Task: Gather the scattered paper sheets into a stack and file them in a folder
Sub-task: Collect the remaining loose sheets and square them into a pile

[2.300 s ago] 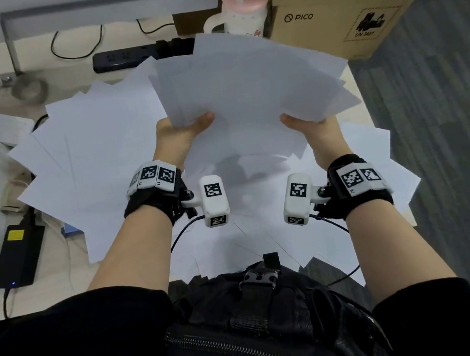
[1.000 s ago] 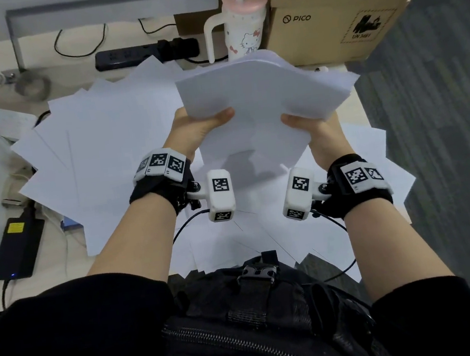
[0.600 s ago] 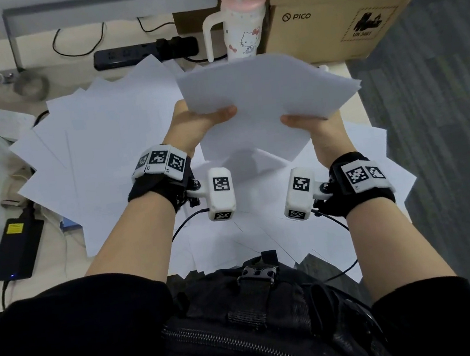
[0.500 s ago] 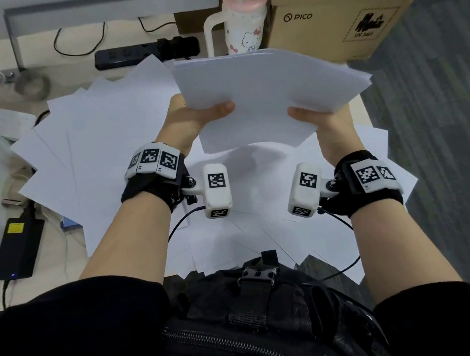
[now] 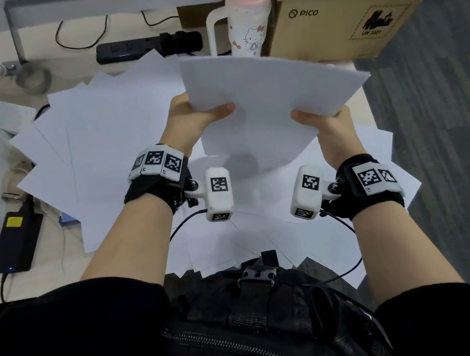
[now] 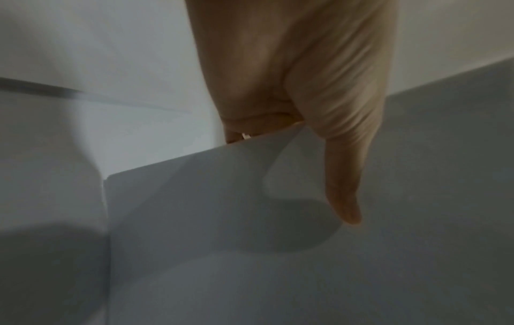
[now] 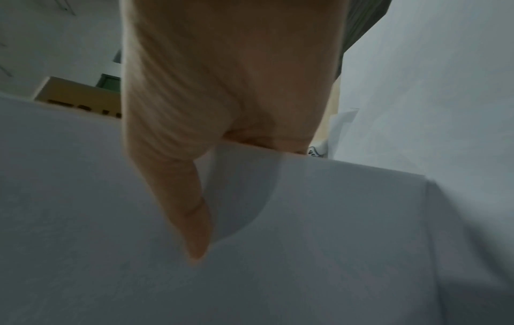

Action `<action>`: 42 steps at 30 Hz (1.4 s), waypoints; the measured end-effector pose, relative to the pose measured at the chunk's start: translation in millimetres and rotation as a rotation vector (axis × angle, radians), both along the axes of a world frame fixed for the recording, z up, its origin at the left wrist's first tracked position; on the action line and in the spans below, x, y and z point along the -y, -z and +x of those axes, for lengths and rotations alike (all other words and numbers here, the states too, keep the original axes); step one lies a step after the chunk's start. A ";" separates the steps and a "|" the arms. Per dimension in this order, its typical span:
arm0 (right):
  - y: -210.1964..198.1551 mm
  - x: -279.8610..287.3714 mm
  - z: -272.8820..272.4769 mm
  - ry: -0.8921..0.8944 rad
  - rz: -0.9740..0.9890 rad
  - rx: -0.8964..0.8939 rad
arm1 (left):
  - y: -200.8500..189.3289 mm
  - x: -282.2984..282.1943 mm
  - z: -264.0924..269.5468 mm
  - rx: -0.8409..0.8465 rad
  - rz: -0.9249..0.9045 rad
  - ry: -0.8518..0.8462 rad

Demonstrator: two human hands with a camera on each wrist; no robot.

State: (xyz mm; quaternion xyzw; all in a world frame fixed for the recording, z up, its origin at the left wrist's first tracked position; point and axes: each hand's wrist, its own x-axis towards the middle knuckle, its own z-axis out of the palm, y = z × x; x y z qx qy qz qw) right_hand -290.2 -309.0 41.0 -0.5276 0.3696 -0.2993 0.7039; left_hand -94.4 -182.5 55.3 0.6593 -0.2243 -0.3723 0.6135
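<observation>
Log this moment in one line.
left hand: grips paper stack | right hand: grips stack | loose sheets: on desk

Cardboard box point(image 5: 335, 11) is showing the brand "PICO" with a ring logo on its side face. Right of that word, the same box is carrying a black hazard mark reading "UN 3481"; digits are slightly blurred. Fiducial square codes on wrist bands: not readable as text.

Stack point(image 5: 265, 95) held above loose sheets point(image 5: 112, 139) on desk point(image 5: 2, 280); cup point(image 5: 250, 26), box point(image 5: 340, 10) behind; adapter point(image 5: 15, 241), possibly, left.
</observation>
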 end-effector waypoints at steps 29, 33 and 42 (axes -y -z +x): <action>14.1 4.3 -11.3 -0.188 0.048 -0.151 | 35.0 -11.4 -42.6 -0.007 0.198 -0.162; 5.1 3.3 1.1 -0.114 0.055 -0.160 | 25.2 -14.2 -34.1 -0.007 0.183 -0.199; 13.0 -34.1 56.8 -0.145 0.038 -0.234 | 36.9 -74.4 9.8 0.028 0.210 -0.295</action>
